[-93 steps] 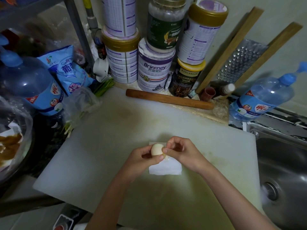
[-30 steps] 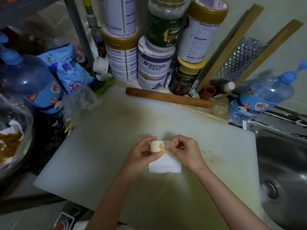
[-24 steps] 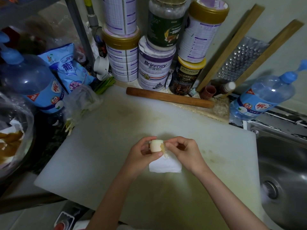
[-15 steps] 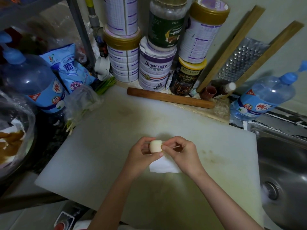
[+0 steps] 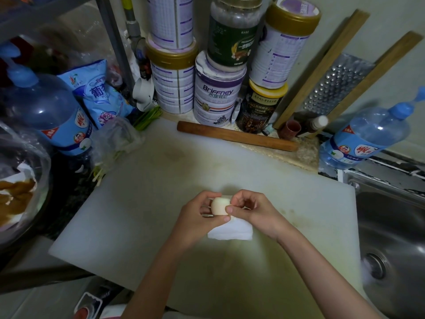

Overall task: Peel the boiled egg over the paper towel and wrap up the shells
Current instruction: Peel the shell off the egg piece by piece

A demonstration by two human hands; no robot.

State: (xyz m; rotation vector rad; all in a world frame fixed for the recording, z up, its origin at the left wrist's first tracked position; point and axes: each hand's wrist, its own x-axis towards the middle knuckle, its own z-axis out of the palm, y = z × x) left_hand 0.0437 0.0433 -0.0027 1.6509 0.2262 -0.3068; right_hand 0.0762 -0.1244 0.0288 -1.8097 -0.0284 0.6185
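Note:
A pale boiled egg (image 5: pixel 219 204) is held just above a folded white paper towel (image 5: pixel 230 231) that lies on the white cutting board (image 5: pixel 142 203). My left hand (image 5: pixel 197 215) grips the egg from the left, fingers curled round it and thumb under it. My right hand (image 5: pixel 250 209) comes in from the right; its thumb and forefinger pinch at the egg's right side. The far part of the towel and any shell pieces on it are hidden by my hands.
A wooden rolling pin (image 5: pixel 236 136) lies at the board's far edge before stacked tins (image 5: pixel 216 97). Blue bottles stand at the left (image 5: pixel 46 111) and right (image 5: pixel 368 137). A steel sink (image 5: pixel 395 245) is right of the board, a bagged bowl (image 5: pixel 20 187) left.
The brown shell flake that hung at the egg's right side a second ago is gone from view. My right thumb and forefinger have closed back onto the egg; both hands stay over the towel.

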